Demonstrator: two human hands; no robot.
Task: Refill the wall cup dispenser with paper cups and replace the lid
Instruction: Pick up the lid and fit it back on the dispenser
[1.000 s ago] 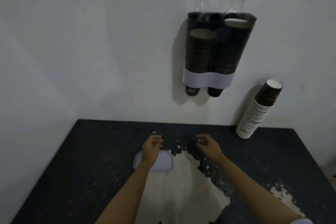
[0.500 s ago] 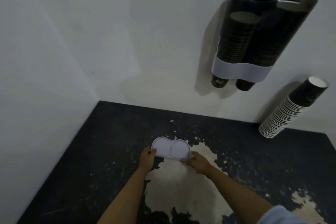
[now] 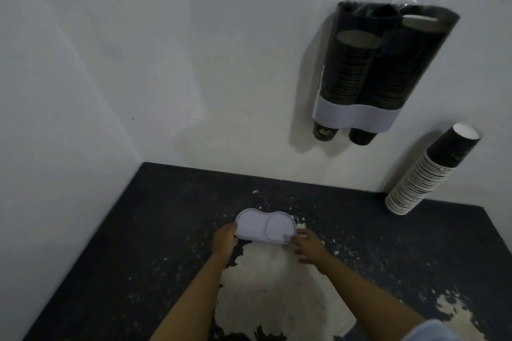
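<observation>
Lid [image 3: 264, 225]: white, 2 joined lobes.

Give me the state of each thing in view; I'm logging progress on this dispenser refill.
Dispenser: on the wall, open at top, both tubes loaded with cups.
Lid: off the dispenser, held above the table.
Left hand: grip on the lid's left end.
Right hand: at the lid's right end.
Spare cup stack: leaning against the wall.
</observation>
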